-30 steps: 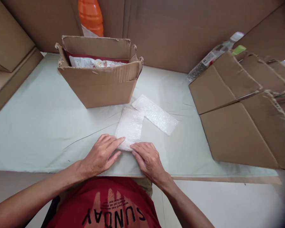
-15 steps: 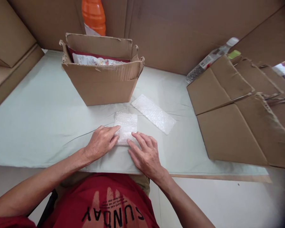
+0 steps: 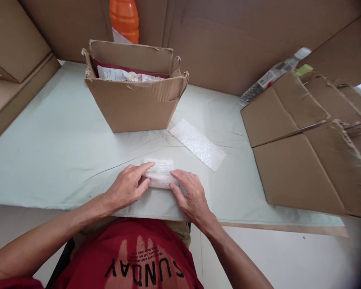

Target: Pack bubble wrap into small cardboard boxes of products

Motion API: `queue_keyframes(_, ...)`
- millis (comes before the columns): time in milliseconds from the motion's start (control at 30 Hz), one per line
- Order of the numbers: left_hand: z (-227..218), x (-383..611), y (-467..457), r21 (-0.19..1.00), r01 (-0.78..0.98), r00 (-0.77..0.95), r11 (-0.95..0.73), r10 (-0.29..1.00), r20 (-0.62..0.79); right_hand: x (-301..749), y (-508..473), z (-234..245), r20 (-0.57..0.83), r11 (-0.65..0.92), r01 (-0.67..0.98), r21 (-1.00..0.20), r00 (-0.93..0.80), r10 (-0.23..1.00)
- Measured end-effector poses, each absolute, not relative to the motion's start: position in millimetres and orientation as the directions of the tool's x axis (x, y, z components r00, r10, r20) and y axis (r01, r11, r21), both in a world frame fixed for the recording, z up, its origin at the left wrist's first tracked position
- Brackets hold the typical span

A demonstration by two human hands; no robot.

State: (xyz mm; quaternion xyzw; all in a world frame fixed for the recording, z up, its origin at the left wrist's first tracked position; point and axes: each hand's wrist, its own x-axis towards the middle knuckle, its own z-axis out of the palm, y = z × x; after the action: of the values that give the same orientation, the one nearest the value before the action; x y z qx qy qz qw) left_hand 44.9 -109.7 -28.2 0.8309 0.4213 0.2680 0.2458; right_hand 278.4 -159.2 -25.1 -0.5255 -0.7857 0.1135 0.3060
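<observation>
A piece of bubble wrap point(image 3: 160, 172) lies near the front of the cloth-covered table, its near part rolled or folded over into a thick band. My left hand point(image 3: 131, 182) grips its left end between thumb and fingers. On the right end, my right hand point(image 3: 189, 192) pinches the band the same way, thumb at the near side and fingers on top. Whether anything is inside the fold I cannot tell. A second, flat strip of bubble wrap point(image 3: 198, 145) rests slantwise beyond my right hand, touched by neither hand.
An open cardboard box point(image 3: 141, 106) holding printed packets stands behind the wrap. More cardboard boxes point(image 3: 291, 168) stand at the right, with a clear plastic bottle point(image 3: 273, 74) behind them. An orange bottle point(image 3: 124, 20) is at the back, and cardboard point(image 3: 21, 94) borders the left.
The bubble wrap between my hands has become shorter front to back, its near part now turned over into a band. My hands have closed on its ends. The view has shifted slightly.
</observation>
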Motion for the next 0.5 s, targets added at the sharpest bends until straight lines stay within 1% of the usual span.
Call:
queue_keyframes(67, -31.7, 47.9, -101.3, 0.548, 0.644, 0.501, -0.534, 0.835, 0.226, 277.4, -158.7, -22.8, 0.438, 0.45, 0.802, -0.393, -0.267, 0.858)
queue_keyframes(100, -33.5, 48.7, -97.2, 0.498, 0.676, 0.506, -0.542, 0.834, 0.221, 276.3, -158.0, -21.8, 0.455, 0.472, 0.814, -0.339, -0.297, 0.84)
queue_keyframes(133, -35.0, 48.9, -93.8, 0.455, 0.702, 0.511, -0.547, 0.833, 0.213, 274.9, -156.7, -21.3, 0.449, 0.498, 0.817, -0.289, -0.344, 0.825)
queue_keyframes(200, -36.4, 47.2, -90.1, 0.405, 0.736, 0.507, -0.542, 0.838, 0.201, 272.0, -152.3, -22.2, 0.391, 0.551, 0.811, -0.196, -0.45, 0.803)
queue_keyframes(267, -34.8, 43.1, -91.1, 0.416, 0.749, 0.477, -0.516, 0.855, 0.203, 269.7, -144.9, -25.9, 0.319, 0.587, 0.797, -0.14, -0.525, 0.789)
queue_keyframes(333, -30.7, 38.0, -96.6, 0.509, 0.735, 0.406, -0.448, 0.892, 0.199, 269.0, -136.0, -31.3, 0.291, 0.596, 0.792, -0.131, -0.544, 0.787)
queue_keyframes(400, -26.0, 34.1, -105.5, 0.682, 0.664, 0.312, -0.306, 0.943, 0.119, 269.4, -128.7, -35.8, 0.33, 0.577, 0.798, -0.175, -0.505, 0.798)
queue_keyframes(467, -23.5, 33.6, -115.4, 0.852, 0.514, 0.244, -0.103, 0.969, -0.029, 269.7, -125.5, -37.4, 0.387, 0.544, 0.791, -0.281, -0.425, 0.818)
queue_keyframes(500, -23.5, 34.8, -119.7, 0.908, 0.418, 0.236, -0.01, 0.967, -0.098, 269.4, -125.8, -36.9, 0.399, 0.522, 0.776, -0.354, -0.379, 0.835)
